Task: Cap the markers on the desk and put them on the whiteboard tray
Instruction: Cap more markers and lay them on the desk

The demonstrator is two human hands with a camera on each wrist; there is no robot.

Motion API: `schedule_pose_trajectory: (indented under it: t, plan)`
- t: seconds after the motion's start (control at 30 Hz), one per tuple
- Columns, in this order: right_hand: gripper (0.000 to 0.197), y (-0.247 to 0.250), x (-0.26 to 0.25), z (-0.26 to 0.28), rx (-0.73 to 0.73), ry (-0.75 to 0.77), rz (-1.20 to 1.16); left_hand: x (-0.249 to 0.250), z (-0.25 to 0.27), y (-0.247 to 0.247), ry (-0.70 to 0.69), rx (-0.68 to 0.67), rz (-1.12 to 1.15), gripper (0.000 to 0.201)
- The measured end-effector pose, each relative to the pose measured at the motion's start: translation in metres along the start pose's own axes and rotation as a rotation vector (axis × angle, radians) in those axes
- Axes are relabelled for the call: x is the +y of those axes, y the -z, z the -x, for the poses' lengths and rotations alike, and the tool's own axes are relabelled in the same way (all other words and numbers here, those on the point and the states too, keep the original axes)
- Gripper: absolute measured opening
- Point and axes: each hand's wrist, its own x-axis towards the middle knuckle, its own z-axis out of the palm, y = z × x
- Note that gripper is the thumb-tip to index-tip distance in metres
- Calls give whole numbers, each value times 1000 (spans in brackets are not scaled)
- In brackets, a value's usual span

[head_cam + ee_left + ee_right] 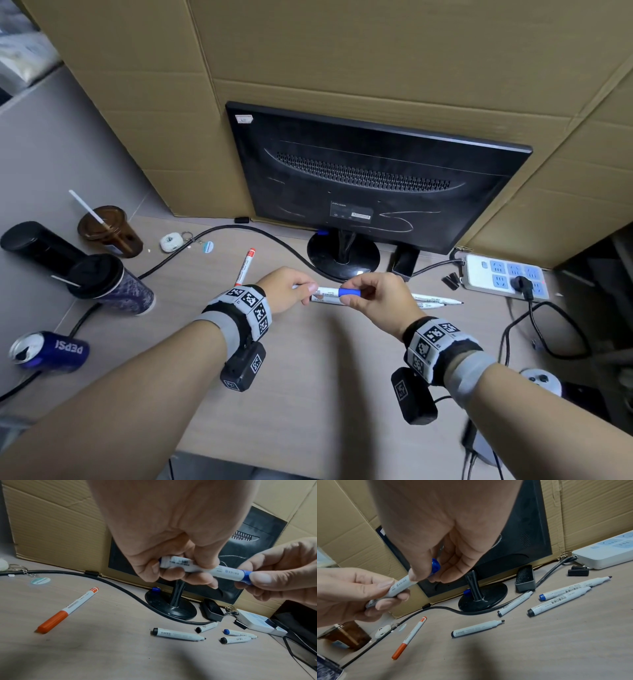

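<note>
I hold a white marker (327, 293) level above the desk. My left hand (291, 291) grips its barrel (197, 568), and my right hand (363, 294) pinches the blue cap (349, 292) that sits on its right end (246, 576). In the right wrist view the blue cap (435, 565) shows between thumb and fingers. A capped red marker (67, 609) lies on the desk to the left. Several uncapped markers (477, 628) lie on the desk below my hands and to the right. A loose blue cap (467, 592) rests on the monitor base, and black caps (578, 572) lie by the power strip.
A monitor (373, 178) on a round stand (342, 257) faces away, with cardboard behind it. A black cable (239, 233) crosses the desk. Cups (109, 284), a soda can (51, 351), keys (171, 241), a black eraser (524, 579) and a white power strip (503, 277) stand around.
</note>
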Motion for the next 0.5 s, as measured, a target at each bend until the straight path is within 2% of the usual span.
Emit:
schedule_pose_trajectory:
  t: [0.2,0.33,0.43,0.5]
  plan:
    - [5,-2,0,-2,16,-36,-54,5,-7,2,-1,27,19,32]
    - [4,-1,4,-1,16,-49,-45,11,-9,2,-6,32,-1,39]
    - [4,5,3,-2,-31,-39,-9,11,-7,2,-9,-7,13,39]
    - [5,8,3,-5,-87,-39,63,8,-7,0,-7,-52,10,30]
